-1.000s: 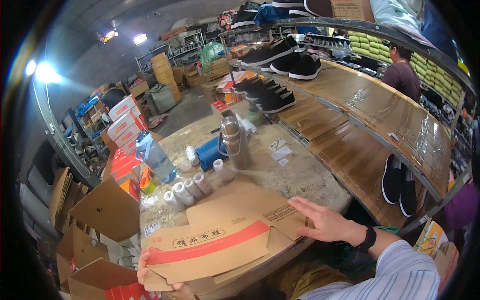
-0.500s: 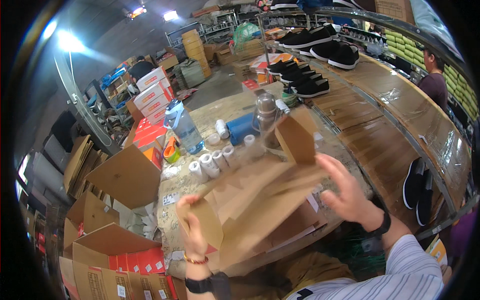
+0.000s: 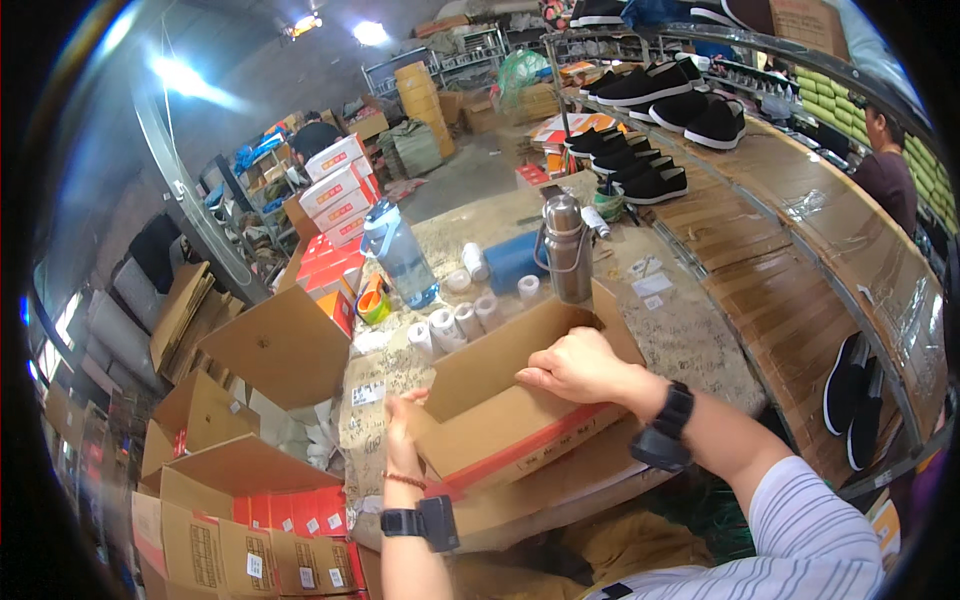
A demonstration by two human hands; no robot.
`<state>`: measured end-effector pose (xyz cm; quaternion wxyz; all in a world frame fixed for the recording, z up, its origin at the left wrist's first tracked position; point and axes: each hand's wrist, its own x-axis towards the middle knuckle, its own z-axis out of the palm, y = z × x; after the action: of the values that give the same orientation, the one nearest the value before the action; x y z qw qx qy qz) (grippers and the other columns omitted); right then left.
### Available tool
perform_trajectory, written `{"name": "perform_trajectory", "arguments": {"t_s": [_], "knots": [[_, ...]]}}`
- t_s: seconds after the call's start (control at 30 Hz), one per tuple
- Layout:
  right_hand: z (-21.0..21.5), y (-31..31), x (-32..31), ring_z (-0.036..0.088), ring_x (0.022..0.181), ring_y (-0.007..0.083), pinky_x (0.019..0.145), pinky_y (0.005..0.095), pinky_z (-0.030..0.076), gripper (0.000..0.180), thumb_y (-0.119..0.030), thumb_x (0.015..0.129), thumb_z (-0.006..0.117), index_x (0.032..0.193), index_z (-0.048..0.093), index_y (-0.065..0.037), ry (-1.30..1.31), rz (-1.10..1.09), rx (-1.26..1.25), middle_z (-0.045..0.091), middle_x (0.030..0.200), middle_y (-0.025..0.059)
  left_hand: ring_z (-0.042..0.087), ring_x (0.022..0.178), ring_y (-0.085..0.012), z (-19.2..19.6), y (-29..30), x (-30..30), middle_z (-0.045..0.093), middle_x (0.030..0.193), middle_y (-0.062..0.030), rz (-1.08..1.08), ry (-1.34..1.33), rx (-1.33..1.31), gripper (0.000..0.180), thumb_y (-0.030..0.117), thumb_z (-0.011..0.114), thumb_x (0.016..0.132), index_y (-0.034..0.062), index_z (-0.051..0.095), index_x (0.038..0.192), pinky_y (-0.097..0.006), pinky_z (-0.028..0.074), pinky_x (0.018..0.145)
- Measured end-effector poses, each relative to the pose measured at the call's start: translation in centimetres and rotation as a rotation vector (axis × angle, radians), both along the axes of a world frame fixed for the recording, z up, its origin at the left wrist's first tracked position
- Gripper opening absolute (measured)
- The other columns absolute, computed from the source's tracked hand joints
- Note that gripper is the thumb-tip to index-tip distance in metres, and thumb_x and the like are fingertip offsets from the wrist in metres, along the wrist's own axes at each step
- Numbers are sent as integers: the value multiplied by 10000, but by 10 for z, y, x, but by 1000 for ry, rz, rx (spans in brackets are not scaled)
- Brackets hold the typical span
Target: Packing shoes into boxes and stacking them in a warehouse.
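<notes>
A cardboard shoebox (image 3: 490, 432) stands on the near edge of the table, its top uncovered. Its inside is plain brown, and a red band runs along the bottom of the near wall. My left hand (image 3: 404, 435) grips the left end, with the fingers partly hidden behind the board. At the right end, my right hand (image 3: 580, 366) is closed over the near wall's rim, knuckles up. Its fingertips are out of sight against the cardboard.
Behind the box are white label rolls (image 3: 446, 328), a steel flask (image 3: 568, 250), a blue roll (image 3: 517, 262) and a water bottle (image 3: 402, 262). A carton of red boxes (image 3: 215, 480) stands left. Black shoes (image 3: 652, 180) line the right rack (image 3: 740, 250). Another person (image 3: 888, 170) is beyond it.
The loosely folded, blurred cardboard now has upright walls as a box. My right hand has come in from the right, from open beside the cardboard to closed on its rim. My left hand keeps its end.
</notes>
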<state>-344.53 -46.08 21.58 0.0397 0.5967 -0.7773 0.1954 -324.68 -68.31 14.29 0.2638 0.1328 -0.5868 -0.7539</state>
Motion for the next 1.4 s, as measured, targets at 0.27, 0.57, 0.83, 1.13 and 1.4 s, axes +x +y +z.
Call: {"name": "perform_trajectory", "arguments": {"t_s": [0.27,0.57,0.83,1.13,1.4], "knots": [[-26,26,4,581,870,316,763,439,459,211,-214,778,674,928,615,-78,17,198,-453,601,889,121,452,1188,-291,34,82,-15,452,1275,-168,394,-778,-1258,860,410,776,691,73,317,1336,-387,399,954],[-77,49,-41,585,936,363,805,418,478,408,-182,826,634,1201,492,-109,-117,-305,-382,545,1116,152,449,1190,-287,-25,46,-11,468,1269,-165,313,-231,-800,870,245,848,610,66,393,1330,-402,363,1006],[-54,69,-70,496,1180,273,999,363,398,706,-321,760,730,1375,412,-183,-624,71,-269,472,1320,146,510,1142,-266,-10,50,-14,484,1288,-140,387,68,-915,466,183,742,766,91,595,1199,-350,426,940],[-46,67,-86,522,1161,265,918,350,439,387,-360,802,681,1093,673,-105,-291,16,-132,558,1242,155,538,1126,-262,-6,71,-20,520,1273,-157,308,18,-918,496,418,655,819,36,632,1136,-353,422,945],[-68,88,-86,563,1006,326,808,420,470,692,-528,648,735,1192,535,-150,-137,53,0,473,1296,141,522,1092,-296,21,81,-21,534,1212,-142,161,-402,-1014,484,217,769,704,103,620,1150,-392,456,876]]}}
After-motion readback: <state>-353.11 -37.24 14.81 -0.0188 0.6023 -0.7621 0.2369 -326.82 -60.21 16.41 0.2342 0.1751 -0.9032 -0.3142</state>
